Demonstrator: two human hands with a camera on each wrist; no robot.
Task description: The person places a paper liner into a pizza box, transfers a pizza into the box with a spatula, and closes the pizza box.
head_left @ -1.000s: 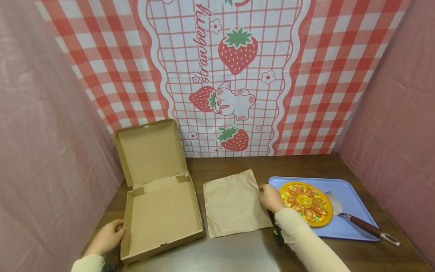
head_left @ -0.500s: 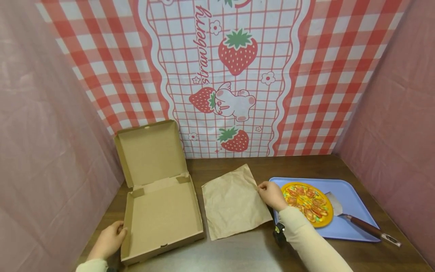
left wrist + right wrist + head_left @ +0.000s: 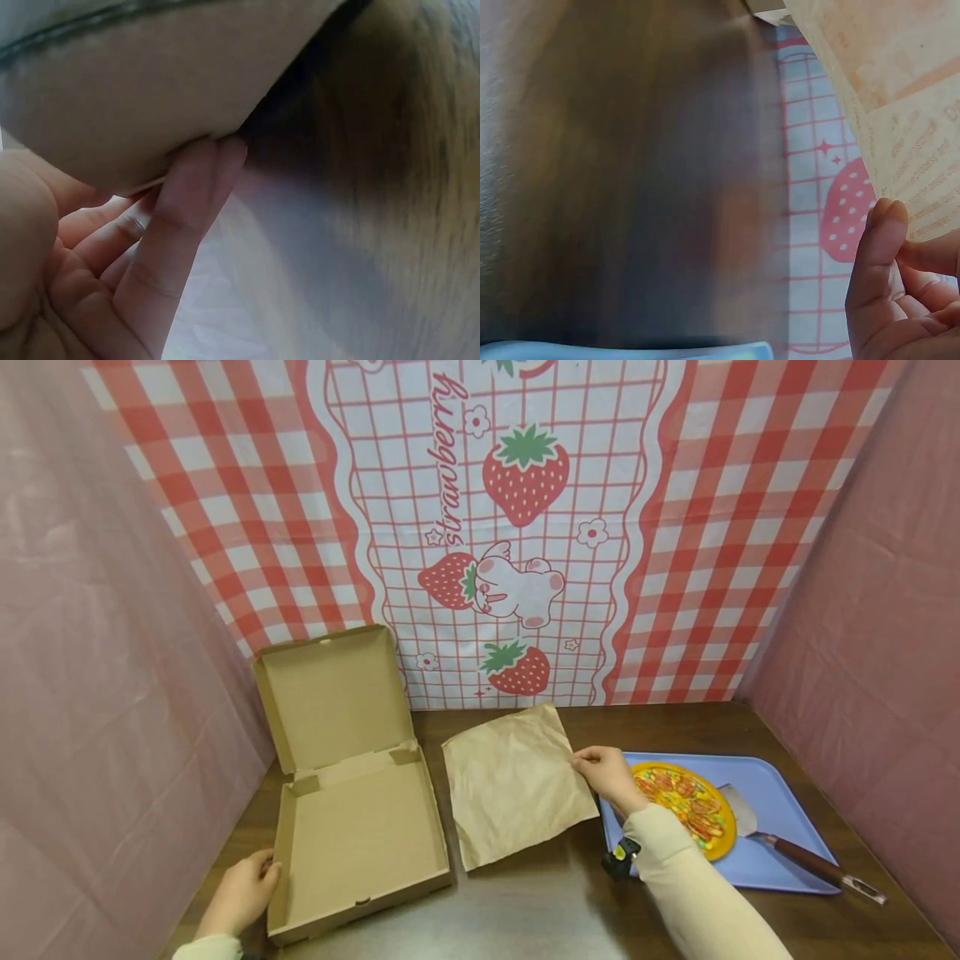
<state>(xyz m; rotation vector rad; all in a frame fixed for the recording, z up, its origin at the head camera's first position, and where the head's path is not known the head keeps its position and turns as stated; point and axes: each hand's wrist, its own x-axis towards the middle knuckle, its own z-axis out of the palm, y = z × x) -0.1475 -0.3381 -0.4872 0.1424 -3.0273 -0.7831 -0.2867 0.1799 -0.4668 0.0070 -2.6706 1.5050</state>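
Apparent lifting step: right hand point(image 3: 609, 775) pinches the raised paper point(image 3: 516, 787), left hand point(image 3: 242, 887) grips the box point(image 3: 363, 837); next, carrying likely demands steadiness.

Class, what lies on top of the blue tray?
A pizza and a spatula, its handle overhanging the rim. The right hand and sleeve hide some of the pizza and tray.

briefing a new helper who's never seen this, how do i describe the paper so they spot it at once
On the brown table, find the open pizza box and the blue tray. The kraft paper sheet is between them: unlike the walled box and rimmed tray, it is thin, creased and roughly square.
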